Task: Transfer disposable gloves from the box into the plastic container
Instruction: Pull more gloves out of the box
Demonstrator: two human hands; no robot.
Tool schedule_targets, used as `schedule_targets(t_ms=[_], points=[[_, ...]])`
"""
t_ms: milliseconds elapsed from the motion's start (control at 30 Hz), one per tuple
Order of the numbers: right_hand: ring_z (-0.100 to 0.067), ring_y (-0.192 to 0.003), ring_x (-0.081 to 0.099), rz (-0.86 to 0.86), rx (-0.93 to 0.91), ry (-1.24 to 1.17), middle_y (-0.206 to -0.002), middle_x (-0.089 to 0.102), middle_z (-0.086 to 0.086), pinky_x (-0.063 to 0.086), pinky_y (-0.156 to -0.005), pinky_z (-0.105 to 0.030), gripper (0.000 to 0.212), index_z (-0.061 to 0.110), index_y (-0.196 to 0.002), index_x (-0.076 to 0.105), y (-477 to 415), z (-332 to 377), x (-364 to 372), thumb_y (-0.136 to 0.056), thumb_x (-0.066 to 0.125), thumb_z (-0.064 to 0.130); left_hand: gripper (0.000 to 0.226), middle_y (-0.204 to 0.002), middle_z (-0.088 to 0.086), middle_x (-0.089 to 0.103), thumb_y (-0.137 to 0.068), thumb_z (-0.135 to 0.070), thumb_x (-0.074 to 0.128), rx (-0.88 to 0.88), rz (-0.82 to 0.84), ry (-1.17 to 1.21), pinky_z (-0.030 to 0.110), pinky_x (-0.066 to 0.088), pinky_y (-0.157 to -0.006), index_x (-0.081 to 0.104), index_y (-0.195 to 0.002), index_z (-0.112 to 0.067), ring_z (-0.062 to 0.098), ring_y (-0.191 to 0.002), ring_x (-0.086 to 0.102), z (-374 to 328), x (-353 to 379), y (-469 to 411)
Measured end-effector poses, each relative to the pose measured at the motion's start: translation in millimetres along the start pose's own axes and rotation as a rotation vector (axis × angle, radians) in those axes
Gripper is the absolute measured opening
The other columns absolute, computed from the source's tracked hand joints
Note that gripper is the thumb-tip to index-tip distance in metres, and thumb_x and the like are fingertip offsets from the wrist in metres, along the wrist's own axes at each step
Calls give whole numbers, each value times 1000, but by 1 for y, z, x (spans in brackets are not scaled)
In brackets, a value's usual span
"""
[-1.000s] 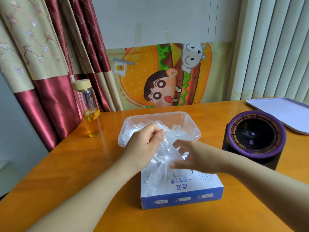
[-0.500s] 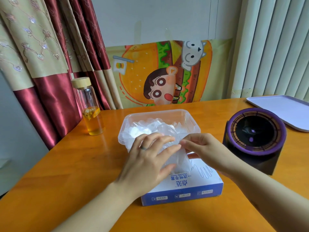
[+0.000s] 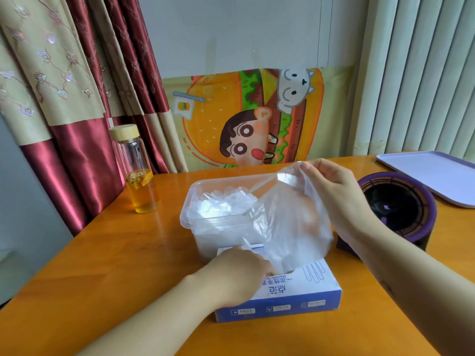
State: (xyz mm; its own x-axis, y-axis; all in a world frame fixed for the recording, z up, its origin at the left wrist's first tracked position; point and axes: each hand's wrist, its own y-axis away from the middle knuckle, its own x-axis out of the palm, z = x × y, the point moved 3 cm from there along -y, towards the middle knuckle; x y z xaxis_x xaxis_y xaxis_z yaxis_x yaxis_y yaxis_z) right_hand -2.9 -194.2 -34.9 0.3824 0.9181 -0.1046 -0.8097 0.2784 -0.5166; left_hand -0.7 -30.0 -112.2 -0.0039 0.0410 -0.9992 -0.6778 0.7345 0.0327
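In the middle of the frame the right hand [image 3: 331, 191] pinches a thin clear glove [image 3: 290, 222] by its top edge and holds it up in the air. The glove hangs down like a puffy bag. Its bottom end reaches the slot in the top of the blue and white box [image 3: 295, 299], so it does not look all the way out yet. The left hand [image 3: 239, 273] rests on the box top, right by the slot. Its fingertips are hidden behind the glove, so I cannot tell if they pinch anything or just press the box down. The clear plastic container [image 3: 186, 211] sits just behind the box on the orange table [image 3: 102, 265]. It already has a big pile of gloves [image 3: 221, 204] inside, up near the rim. So I think a lot of the job is done. The raised glove needs to go into the container next. How many gloves are left in the box cannot be seen. A glass bottle [image 3: 140, 173] with yellow drink stands at the left.
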Motion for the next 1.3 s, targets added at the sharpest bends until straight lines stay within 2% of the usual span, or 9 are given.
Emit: schedule_targets(t_ms=[100,267,433,533,600,800,967,1133,1300], points=[[-10,-74,60,123,-4,-53,-74,65,3,47,-70,-23,22,15,-80,66,-10,11,0,-95,53,24,32,-130,-12,55,-99,-31,42,-36,-73,199,25,41,-98,52,-130,-32,8,-114,52,2,-25,11],[-1,-60,59,354,122,-166,-65,64,8,46,-57,-10,24,12,-76,62,-22,17,9,-95,51,22,22,-76,-15,64,-95,-26,49,-180,-484,685,12,43,-64,65,-83,-16,0,-73,56,48,-72,32],[-10,-67,63,553,280,-355,-73,67,0,50,-67,-20,15,10,-79,66,-31,16,29,-89,55,14,72,-128,5,63,-82,-71,43,-100,-229,1773,38,55,-85,52,-134,-22,23,-114,62,70,-85,30],[-17,-70,62,668,320,-394,-78,65,-8,51,-67,-26,7,4,-85,64,-35,13,43,-87,60,10,107,-133,-1,60,-38,-71,82,-134,-297,1733,39,55,-88,42,-132,-42,19,-117,61,69,-88,29],[-13,-63,64,718,335,-378,-72,67,-5,52,-60,-20,12,0,-87,61,-36,13,52,-92,51,5,116,-121,-15,63,-38,-59,89,-156,-353,1610,25,57,-77,33,-138,-45,0,-105,64,66,-94,23],[-11,-72,68,611,436,-306,-81,74,-3,54,-70,-23,23,12,-98,65,-48,9,59,-98,45,24,29,-99,10,70,-84,-4,70,-369,-653,1333,36,55,-79,64,-108,-19,22,-85,65,84,-97,-12],[-22,-97,67,407,410,-302,-117,62,-5,54,-83,-41,58,37,-113,49,-52,-5,49,-66,57,69,28,-65,3,58,-86,0,55,-544,-819,1256,32,43,-63,61,-79,-26,22,-64,53,115,-94,-35],[6,-104,56,301,-219,268,-111,47,40,51,-81,-17,46,49,-105,39,-38,6,47,-76,73,40,26,-72,1,61,-90,-9,58,-654,-829,1255,31,48,-70,56,-77,-31,21,-70,58,128,-83,-55],[-14,-127,43,398,-295,668,-140,42,5,40,-93,-19,23,32,-84,58,-55,-19,62,-86,62,9,17,-69,5,61,-69,-7,62,-659,-719,1312,27,42,-60,61,-78,-22,22,-62,53,124,-74,-69]])
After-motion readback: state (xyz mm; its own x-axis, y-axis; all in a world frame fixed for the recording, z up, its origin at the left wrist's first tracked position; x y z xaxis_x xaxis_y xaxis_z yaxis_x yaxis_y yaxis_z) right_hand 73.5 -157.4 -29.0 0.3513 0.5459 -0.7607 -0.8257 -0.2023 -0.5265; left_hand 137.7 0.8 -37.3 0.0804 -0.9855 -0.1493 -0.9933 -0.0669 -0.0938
